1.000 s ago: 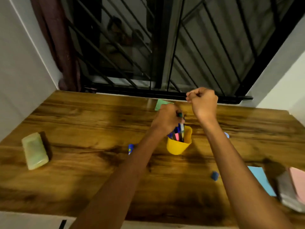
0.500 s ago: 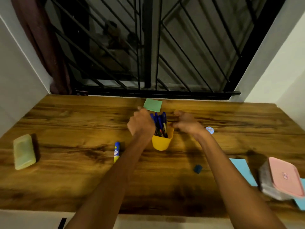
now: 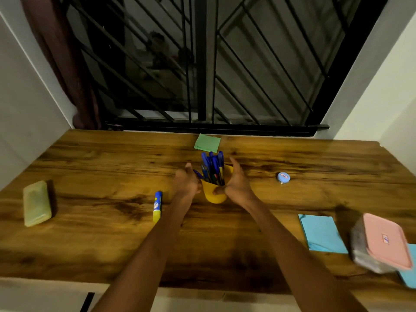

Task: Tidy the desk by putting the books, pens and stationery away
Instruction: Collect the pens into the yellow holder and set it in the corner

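Observation:
A yellow cup [image 3: 213,194] stands mid-desk, packed with several blue pens [image 3: 212,164]. My right hand [image 3: 237,183] wraps the cup's right side, with the thumb across the front wall and the fingers up along the rim. My left hand [image 3: 186,182] is against the cup's left side and pinches a dark blue pen [image 3: 198,174] that leans out over the rim. A blue-and-yellow glue stick [image 3: 157,206] lies left of my left forearm. A green sticky pad [image 3: 207,143] lies behind the cup. A small round blue tin [image 3: 283,177] sits to the right.
A pale green case [image 3: 37,203] lies at the desk's left. At the right are a light blue paper pad [image 3: 319,233], a pink-lidded container [image 3: 380,242] and another blue sheet [image 3: 408,275]. A barred window backs the wooden desk [image 3: 101,244], with white walls on both sides.
My right hand dropped from a raised fist and closed round the cup. My left hand slid from the top of the pens to the cup's left side.

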Demonstrator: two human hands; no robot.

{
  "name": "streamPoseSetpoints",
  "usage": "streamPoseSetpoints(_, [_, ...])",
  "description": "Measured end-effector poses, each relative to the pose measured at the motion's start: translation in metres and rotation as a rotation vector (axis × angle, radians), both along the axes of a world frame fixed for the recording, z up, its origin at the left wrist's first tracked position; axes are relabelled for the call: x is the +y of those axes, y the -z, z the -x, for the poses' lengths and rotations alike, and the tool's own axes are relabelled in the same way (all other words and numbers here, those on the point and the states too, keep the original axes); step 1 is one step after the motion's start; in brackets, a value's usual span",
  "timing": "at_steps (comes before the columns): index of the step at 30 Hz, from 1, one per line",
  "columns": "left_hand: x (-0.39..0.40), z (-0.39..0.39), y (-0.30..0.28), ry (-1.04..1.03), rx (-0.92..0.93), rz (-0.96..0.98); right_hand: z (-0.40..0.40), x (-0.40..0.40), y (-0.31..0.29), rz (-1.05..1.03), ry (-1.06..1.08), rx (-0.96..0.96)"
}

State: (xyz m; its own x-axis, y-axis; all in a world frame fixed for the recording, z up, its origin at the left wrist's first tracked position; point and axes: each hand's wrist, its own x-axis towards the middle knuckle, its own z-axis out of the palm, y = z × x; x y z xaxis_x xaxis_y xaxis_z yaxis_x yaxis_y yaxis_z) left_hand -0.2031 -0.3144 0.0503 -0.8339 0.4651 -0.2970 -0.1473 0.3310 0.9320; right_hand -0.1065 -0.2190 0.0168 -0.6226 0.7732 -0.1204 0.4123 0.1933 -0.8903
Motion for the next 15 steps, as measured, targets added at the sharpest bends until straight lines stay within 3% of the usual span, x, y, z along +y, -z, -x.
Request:
streamPoseSetpoints(5, [0.0,-0.002,0.008,-0.03,0.015,-0.062,0.003,-0.005,0.025,0.081,0.08,0.093])
streamPoseSetpoints(15, [0.053,-0.013,-0.002,0.094,0.049,-0.16,-0.022,0.018,0.016,-0.068,0.357,0.343])
